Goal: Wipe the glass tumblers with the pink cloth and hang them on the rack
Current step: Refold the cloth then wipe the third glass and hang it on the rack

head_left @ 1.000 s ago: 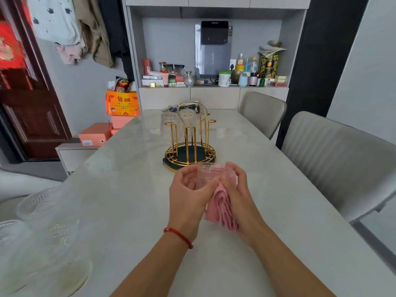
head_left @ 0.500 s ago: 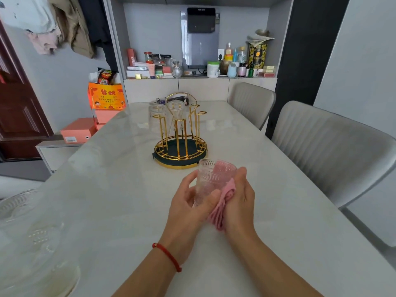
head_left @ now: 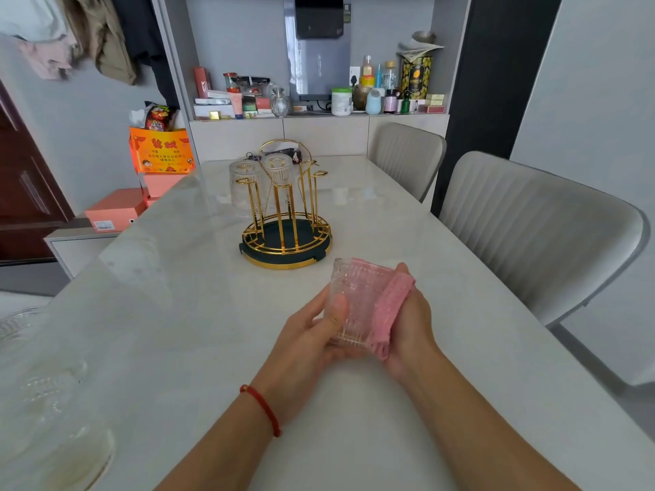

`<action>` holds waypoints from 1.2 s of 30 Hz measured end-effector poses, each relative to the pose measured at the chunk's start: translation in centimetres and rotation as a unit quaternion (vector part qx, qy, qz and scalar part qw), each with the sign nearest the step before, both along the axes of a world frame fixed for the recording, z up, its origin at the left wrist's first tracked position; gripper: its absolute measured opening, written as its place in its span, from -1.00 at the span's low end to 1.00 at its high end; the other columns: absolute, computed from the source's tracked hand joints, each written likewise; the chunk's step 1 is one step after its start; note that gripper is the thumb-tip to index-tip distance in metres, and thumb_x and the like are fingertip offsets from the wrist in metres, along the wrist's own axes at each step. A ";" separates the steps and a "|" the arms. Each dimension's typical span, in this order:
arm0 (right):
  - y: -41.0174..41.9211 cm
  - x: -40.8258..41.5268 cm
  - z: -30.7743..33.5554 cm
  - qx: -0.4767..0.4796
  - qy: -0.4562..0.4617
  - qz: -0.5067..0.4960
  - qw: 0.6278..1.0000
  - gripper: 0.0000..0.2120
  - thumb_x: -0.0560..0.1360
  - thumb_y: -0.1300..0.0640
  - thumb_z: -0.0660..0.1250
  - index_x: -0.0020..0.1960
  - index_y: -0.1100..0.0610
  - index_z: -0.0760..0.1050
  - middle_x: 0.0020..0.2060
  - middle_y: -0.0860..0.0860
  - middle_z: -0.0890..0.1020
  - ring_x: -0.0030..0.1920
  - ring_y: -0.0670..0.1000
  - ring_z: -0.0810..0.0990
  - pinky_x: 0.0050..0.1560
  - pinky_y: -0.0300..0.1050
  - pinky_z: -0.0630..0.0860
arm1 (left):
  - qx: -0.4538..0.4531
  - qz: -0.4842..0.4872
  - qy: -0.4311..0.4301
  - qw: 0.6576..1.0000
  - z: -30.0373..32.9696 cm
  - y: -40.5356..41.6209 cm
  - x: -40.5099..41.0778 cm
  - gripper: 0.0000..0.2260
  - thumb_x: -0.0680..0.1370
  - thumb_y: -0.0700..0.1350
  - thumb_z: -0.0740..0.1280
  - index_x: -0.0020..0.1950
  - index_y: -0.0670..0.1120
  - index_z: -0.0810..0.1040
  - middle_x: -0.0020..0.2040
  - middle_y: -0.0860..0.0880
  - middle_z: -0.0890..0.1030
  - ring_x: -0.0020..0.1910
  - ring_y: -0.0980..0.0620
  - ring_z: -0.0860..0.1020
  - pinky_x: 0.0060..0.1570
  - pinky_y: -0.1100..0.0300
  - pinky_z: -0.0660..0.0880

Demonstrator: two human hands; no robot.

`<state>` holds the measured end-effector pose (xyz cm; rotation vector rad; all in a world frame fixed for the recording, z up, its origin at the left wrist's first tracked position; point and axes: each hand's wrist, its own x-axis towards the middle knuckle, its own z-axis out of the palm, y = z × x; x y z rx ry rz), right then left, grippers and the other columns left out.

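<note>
While the wiping was in hand, we had the tumbler [head_left: 358, 303] up off the table [head_left: 443, 249], caught between both our hands. Our left hand [head_left: 312, 334] curled round its near side, thumb laid flat on the ribbed glass. Our right hand [head_left: 413, 320] pressed the pink cloth [head_left: 391, 310] against the far side, fingers wrapped behind where we could not see them. The glass lay tilted, its long axis running from the base by our palms up and away to the rim, which pointed forward toward the rack [head_left: 287, 228].

That rack stood straight ahead of our fingertips, near but apart, and a touch to the left. Two tumblers [head_left: 262, 182] already hung upside down on its far pegs; the pegs on the right side looked bare. We judged the wipe unfinished. For hanging, the rim had to turn downward over a peg, and our left hand, free of the cloth, seemed better placed to carry the glass across.
</note>
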<state>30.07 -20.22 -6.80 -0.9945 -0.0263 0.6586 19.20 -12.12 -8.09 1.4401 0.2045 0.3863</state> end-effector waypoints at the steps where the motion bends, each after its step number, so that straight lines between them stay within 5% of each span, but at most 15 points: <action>1: 0.2 -0.1 -0.1 0.009 0.007 -0.006 1.000 -0.42 0.66 -0.25 0.00 0.15 0.12 0.63 0.02 0.23 0.72 0.08 0.33 0.67 0.08 0.37 0.58 | 0.006 0.020 0.002 1.000 -0.4 -0.5 0.3 -0.54 0.66 0.15 0.19 0.55 0.06 0.37 0.34 -0.02 0.63 0.26 0.00 0.65 0.27 -0.09 0.58; 4: 0.8 -0.3 -0.4 0.025 0.017 -0.043 0.999 -0.45 0.63 -0.21 0.02 0.09 0.08 0.69 0.05 0.20 0.72 0.10 0.31 0.66 0.17 0.39 0.54 | -0.024 0.107 0.012 0.994 -1.5 -1.6 1.0 -0.40 0.54 0.27 0.28 0.52 0.17 0.19 0.28 -0.01 0.61 0.21 0.02 0.66 0.30 -0.11 0.56; 7: 0.9 -0.6 -0.6 0.027 0.020 -0.076 0.997 -0.51 0.58 -0.21 0.09 0.10 0.07 0.68 0.07 0.19 0.71 0.11 0.32 0.65 0.19 0.41 0.52 | -0.007 0.117 -0.030 0.993 -2.0 -2.2 0.8 -0.56 0.58 0.18 0.37 0.37 0.17 0.27 0.21 -0.02 0.63 0.15 0.00 0.68 0.22 -0.08 0.60; 10: 0.5 -1.0 -0.5 0.031 0.024 -0.059 0.997 -0.48 0.61 -0.26 0.08 0.18 0.10 0.59 0.08 0.20 0.70 0.07 0.29 0.66 0.10 0.29 0.59 | 0.082 0.140 -0.051 0.985 -2.0 -2.2 0.3 -0.68 0.62 0.26 0.18 0.30 0.16 0.34 -0.05 -0.07 0.66 -0.12 -0.04 0.66 -0.11 0.08 0.63; 14: -0.6 -0.5 0.2 0.040 0.041 -0.043 0.997 -0.51 0.65 -0.21 0.06 0.17 0.14 0.56 0.06 0.20 0.69 0.00 0.21 0.67 -0.07 0.12 0.61 | -0.054 0.086 -0.009 0.995 -1.0 -2.3 0.4 -0.59 0.56 0.31 0.18 0.13 -0.01 0.33 -0.21 -0.22 0.56 -0.34 -0.10 0.49 -0.42 0.10 0.33; 16: -1.1 -0.1 0.5 0.039 0.061 -0.032 0.997 -0.50 0.66 -0.22 0.04 0.23 0.15 0.52 0.07 0.18 0.68 0.01 0.19 0.67 -0.10 0.08 0.60 | -0.141 0.031 0.019 0.989 -0.6 -2.2 0.6 -0.58 0.56 0.25 0.20 0.15 -0.08 0.31 -0.15 -0.21 0.54 -0.37 -0.07 0.46 -0.43 0.13 0.26; 19: -1.1 0.1 0.3 0.037 0.067 -0.026 0.997 -0.40 0.67 -0.23 -0.06 0.03 0.26 0.49 -0.30 0.19 0.69 -0.33 0.09 0.70 -0.28 -0.09 0.62 | -0.158 0.024 0.042 0.986 -0.7 -2.2 1.1 -0.50 0.70 0.20 0.09 0.34 -0.22 0.33 -0.16 -0.25 0.55 -0.37 -0.09 0.49 -0.43 0.12 0.38; 23: -0.5 -1.2 0.2 0.062 0.055 -0.080 0.993 -0.48 0.64 -0.20 0.06 0.25 0.15 0.58 0.02 0.19 0.71 0.02 0.26 0.68 0.10 0.27 0.60 | -0.088 0.108 0.025 0.990 -1.1 -3.5 1.4 -0.63 0.63 0.24 0.20 0.27 0.03 0.29 -0.31 -0.05 0.63 -0.36 -0.06 0.51 -0.39 0.08 0.46; 27: -0.9 -2.0 -0.1 0.020 -0.014 -0.128 0.991 -0.77 0.69 0.20 0.08 0.23 0.19 0.47 -0.13 0.06 0.56 -0.21 0.03 0.58 -0.18 -0.08 0.50 | 0.003 0.134 0.029 0.991 -1.1 -4.0 0.6 -0.62 0.61 0.30 0.08 0.13 0.00 0.26 -0.45 0.09 0.37 -0.48 0.10 0.31 -0.47 0.22 0.30; 30: -1.4 -1.5 0.1 0.042 0.017 -0.102 0.994 -0.75 0.70 0.11 0.07 -0.10 0.03 0.42 -0.17 -0.01 0.51 -0.23 -0.03 0.50 -0.23 -0.08 0.42 | -0.098 0.107 0.066 0.987 -0.6 -3.4 1.0 -0.65 0.67 0.27 0.07 0.03 -0.02 0.23 -0.44 0.05 0.34 -0.48 0.07 0.18 -0.49 0.23 0.18; 33: -1.6 -1.2 0.9 0.052 0.068 -0.074 0.994 -0.70 0.69 -0.06 0.07 -0.07 0.04 0.46 -0.18 0.04 0.54 -0.25 0.04 0.49 -0.34 -0.09 0.46 | -0.228 0.009 0.124 0.966 -0.3 -2.6 1.1 -0.46 0.63 0.38 0.03 0.10 -0.10 0.38 -0.35 -0.05 0.36 -0.46 0.06 0.15 -0.52 0.24 0.14; 36: -1.3 -1.0 0.3 0.066 0.068 -0.073 0.993 -0.57 0.67 -0.17 0.05 -0.08 0.10 0.51 -0.22 0.09 0.59 -0.33 0.13 0.53 -0.44 -0.12 0.47 | -0.240 -0.054 0.148 0.958 -0.1 -2.1 0.9 -0.34 0.62 0.43 -0.06 0.03 -0.15 0.44 -0.30 -0.09 0.39 -0.44 0.06 0.17 -0.50 0.23 0.16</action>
